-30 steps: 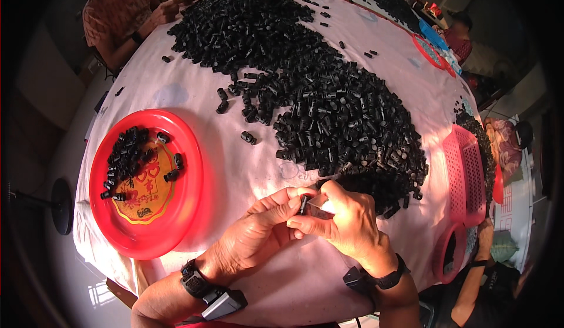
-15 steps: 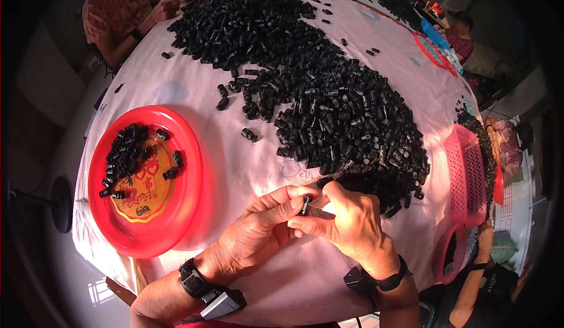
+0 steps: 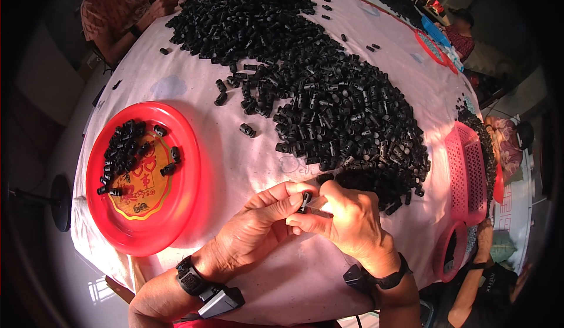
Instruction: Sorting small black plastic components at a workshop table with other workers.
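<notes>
My left hand (image 3: 255,225) pinches a small black barrel-shaped piece, which looks like a cord lock (image 3: 305,201), between thumb and fingers near the front of the table. Close against it, my right hand (image 3: 357,225) grips a thin, pale, flat blade-like piece (image 3: 320,205) whose exact kind I cannot make out. The blade-like piece points toward the cord lock; whether they touch is hidden by the fingers. Just beyond both hands spreads a large heap of similar black cord locks (image 3: 346,116). A red plate (image 3: 191,181) to the left bears several more of them.
Pink cloth covers the table (image 3: 235,157). A single cord lock (image 3: 247,130) lies apart from the heap. Pink perforated baskets (image 3: 464,175) stand at the right edge. Another person (image 3: 123,22) sits far left, hands by the heap; other people are along the right side.
Both hands hold nearly the same pose, with the cord lock and blade-like piece still between them. The whole view has shifted very slightly.
</notes>
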Demonstrator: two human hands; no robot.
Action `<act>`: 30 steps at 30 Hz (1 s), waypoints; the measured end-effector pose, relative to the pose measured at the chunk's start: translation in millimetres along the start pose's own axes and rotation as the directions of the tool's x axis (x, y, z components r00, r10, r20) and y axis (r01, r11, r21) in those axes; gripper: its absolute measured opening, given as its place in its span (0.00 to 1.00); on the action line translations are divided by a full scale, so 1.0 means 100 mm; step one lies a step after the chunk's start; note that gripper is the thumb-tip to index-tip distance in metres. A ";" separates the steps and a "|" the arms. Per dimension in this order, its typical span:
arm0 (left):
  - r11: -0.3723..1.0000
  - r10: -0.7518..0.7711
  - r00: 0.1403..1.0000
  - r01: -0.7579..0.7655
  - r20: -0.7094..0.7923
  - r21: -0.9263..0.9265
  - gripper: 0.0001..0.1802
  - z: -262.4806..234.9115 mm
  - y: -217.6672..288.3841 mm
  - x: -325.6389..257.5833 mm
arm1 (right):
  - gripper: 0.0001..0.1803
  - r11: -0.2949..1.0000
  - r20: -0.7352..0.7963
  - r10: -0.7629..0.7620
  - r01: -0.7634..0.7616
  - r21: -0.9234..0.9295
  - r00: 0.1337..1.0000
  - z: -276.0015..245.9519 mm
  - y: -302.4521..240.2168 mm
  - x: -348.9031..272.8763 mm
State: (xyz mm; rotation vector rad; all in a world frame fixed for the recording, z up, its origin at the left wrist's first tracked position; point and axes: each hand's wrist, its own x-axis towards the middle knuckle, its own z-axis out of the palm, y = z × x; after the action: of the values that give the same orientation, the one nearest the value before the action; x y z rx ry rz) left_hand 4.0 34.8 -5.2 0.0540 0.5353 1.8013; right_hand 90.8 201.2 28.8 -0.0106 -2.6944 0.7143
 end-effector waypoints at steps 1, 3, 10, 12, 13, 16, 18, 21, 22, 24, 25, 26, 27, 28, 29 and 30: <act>1.000 0.002 1.000 -0.002 0.007 0.000 0.17 0.01 0.01 0.00 | 0.26 1.000 -0.018 0.011 -0.011 0.017 1.000 -0.01 -0.01 0.01; 1.000 -0.001 1.000 0.001 0.007 0.004 0.17 -0.01 0.01 -0.01 | 0.26 1.000 0.003 0.020 -0.020 -0.006 1.000 -0.02 -0.02 0.01; 1.000 -0.013 1.000 0.013 -0.016 0.011 0.17 0.01 0.01 -0.01 | 0.27 0.999 0.008 0.007 -0.007 -0.046 1.000 0.02 0.02 -0.01; 1.000 -0.007 1.000 0.007 -0.009 0.013 0.17 -0.01 0.00 0.00 | 0.26 0.999 0.007 0.002 -0.001 -0.052 1.000 0.01 0.02 -0.01; 1.000 -0.002 1.000 0.002 -0.001 0.016 0.17 -0.02 0.00 0.01 | 0.26 0.998 0.005 -0.004 0.004 -0.059 1.000 0.00 0.02 -0.01; 1.000 0.010 0.999 -0.010 -0.041 0.006 0.17 0.05 0.02 -0.02 | 0.24 0.998 0.022 0.040 -0.039 -0.047 0.999 -0.04 -0.05 0.02; 1.000 0.002 0.998 -0.001 -0.060 0.017 0.17 0.04 0.02 -0.01 | 0.23 0.999 0.006 0.021 -0.021 -0.024 1.000 -0.06 -0.05 0.04; 1.000 -0.001 0.998 0.002 -0.067 0.007 0.16 0.00 0.00 0.00 | 0.21 0.996 0.029 -0.054 0.056 -0.073 0.998 -0.02 -0.03 0.02; 1.000 0.005 0.999 -0.006 -0.055 -0.012 0.16 -0.01 0.00 0.01 | 0.21 0.996 0.026 -0.055 0.057 -0.075 0.998 -0.01 -0.03 0.02; 1.000 0.022 0.999 -0.022 -0.033 -0.015 0.16 0.00 -0.01 0.01 | 0.19 0.993 -0.030 0.029 -0.025 0.113 0.999 0.00 -0.04 -0.01; 0.999 0.039 0.999 -0.039 -0.011 -0.018 0.16 0.00 -0.02 0.01 | 0.17 0.992 -0.029 0.015 -0.011 0.128 0.999 -0.08 -0.09 0.02; 0.999 0.043 0.999 -0.043 -0.013 -0.016 0.16 -0.01 -0.03 0.01 | 0.17 0.992 -0.029 0.011 -0.007 0.130 1.000 -0.06 -0.09 0.01; 0.998 0.067 0.997 -0.067 -0.024 -0.002 0.17 -0.04 -0.04 0.02 | 0.15 0.972 -0.027 0.042 -0.035 0.233 0.999 -0.03 -0.09 0.01; 0.996 0.091 0.995 -0.091 -0.034 0.012 0.17 -0.05 -0.05 0.02 | 0.14 0.941 -0.020 0.073 -0.062 0.334 0.997 -0.01 -0.10 0.01; 0.996 0.090 0.995 -0.090 -0.039 0.010 0.17 -0.02 -0.04 0.01 | 0.12 0.945 0.002 0.037 -0.036 0.325 0.999 -0.04 -0.10 0.01; 0.996 0.085 0.995 -0.086 -0.045 -0.021 0.18 0.02 -0.01 0.01 | 0.12 0.943 0.006 0.039 -0.039 0.329 0.999 -0.06 -0.07 0.01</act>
State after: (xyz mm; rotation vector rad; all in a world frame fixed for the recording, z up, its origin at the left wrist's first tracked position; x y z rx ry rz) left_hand 5.3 36.5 -3.5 0.0222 0.5505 1.8955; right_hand 92.0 197.6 37.5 0.0194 -2.5459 1.1681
